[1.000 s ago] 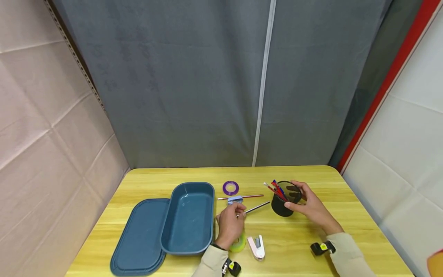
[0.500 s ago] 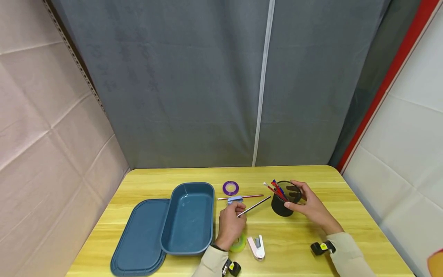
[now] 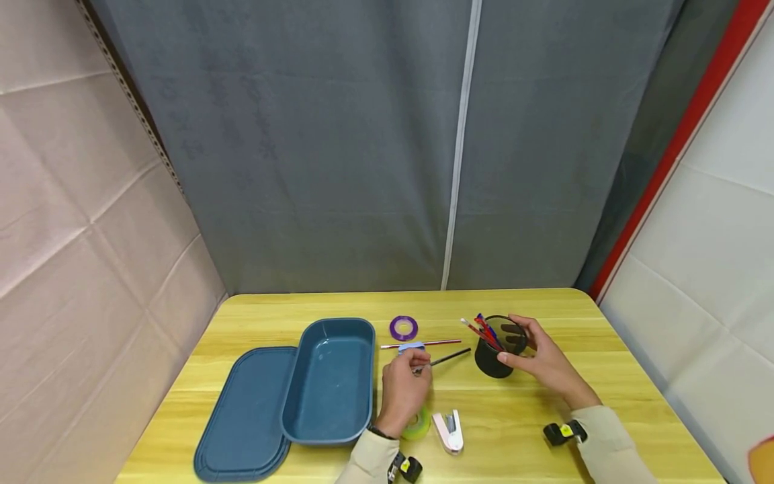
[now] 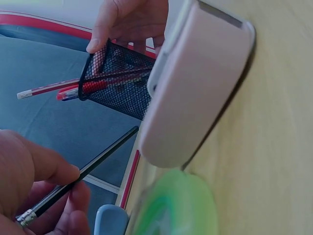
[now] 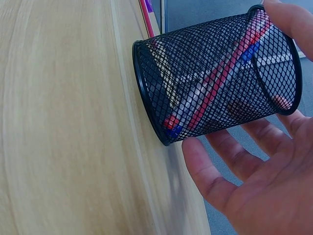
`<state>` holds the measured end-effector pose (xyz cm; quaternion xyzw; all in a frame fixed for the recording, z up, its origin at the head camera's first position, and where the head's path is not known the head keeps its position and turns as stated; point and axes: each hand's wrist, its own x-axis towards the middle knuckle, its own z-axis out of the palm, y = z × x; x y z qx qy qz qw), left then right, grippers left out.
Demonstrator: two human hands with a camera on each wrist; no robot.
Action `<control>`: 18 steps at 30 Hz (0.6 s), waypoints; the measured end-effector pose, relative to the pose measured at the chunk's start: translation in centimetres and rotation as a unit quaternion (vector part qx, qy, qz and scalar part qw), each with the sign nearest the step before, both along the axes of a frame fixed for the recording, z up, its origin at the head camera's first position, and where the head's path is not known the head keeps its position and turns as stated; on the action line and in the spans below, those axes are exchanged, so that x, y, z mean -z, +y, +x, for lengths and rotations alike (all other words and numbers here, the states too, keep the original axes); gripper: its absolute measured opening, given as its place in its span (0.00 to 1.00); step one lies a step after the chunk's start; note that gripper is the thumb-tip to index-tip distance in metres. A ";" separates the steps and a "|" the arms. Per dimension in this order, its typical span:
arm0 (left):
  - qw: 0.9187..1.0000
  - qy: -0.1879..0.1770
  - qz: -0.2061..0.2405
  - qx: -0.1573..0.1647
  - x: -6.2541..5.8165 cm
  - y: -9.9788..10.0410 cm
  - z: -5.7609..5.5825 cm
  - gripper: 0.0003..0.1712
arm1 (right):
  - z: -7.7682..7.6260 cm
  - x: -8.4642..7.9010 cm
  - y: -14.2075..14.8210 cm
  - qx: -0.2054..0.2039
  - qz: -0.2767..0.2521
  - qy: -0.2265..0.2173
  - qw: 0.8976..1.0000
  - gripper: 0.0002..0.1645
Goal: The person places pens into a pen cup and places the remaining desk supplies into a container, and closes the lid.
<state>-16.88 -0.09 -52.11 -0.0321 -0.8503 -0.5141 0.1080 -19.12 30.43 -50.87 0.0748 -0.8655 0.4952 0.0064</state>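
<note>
My left hand [image 3: 404, 393] pinches a dark pencil [image 3: 452, 356] between thumb and fingers, above the table. In the left wrist view, a metal band shows at the near end of this pencil [image 4: 105, 155], and its other end points toward the pen cup. The black mesh pen cup [image 3: 488, 364] stands at the right, where my right hand [image 3: 547, 368] holds it by its rim and side. Inside the cup lean a red-and-white pencil [image 4: 46, 88] and red and blue pens [image 5: 215, 85], seen through the mesh in the right wrist view.
A striped red pencil [image 3: 444, 342] and a light blue object [image 3: 411, 347] lie past my left hand, near a purple tape roll [image 3: 394, 328]. Closer in are a green tape roll [image 3: 417, 429] and a pale pink stapler [image 3: 448, 435]. Left stand a blue box [image 3: 329, 437] and its lid [image 3: 242, 417].
The pencil in my left hand has swung slightly, its far end rising and then dipping again. My left fingers have shifted a little on it. The right hand and cup have stayed put.
</note>
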 end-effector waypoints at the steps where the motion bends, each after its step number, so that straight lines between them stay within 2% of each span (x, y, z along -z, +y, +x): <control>1: 1.000 0.002 0.004 0.001 -0.1 0.0 0.0 0.08 | 0.0 0.0 0.0 0.000 -0.001 0.000 1.000 0.53; 8: 0.999 0.009 0.037 -0.001 -0.7 0.0 0.3 0.11 | 0.0 -0.1 0.0 -0.001 -0.001 -0.004 1.000 0.53; 18: 0.998 0.026 0.049 0.003 -2.1 -0.1 0.8 0.13 | -0.1 0.1 0.1 -0.003 0.005 0.003 1.000 0.52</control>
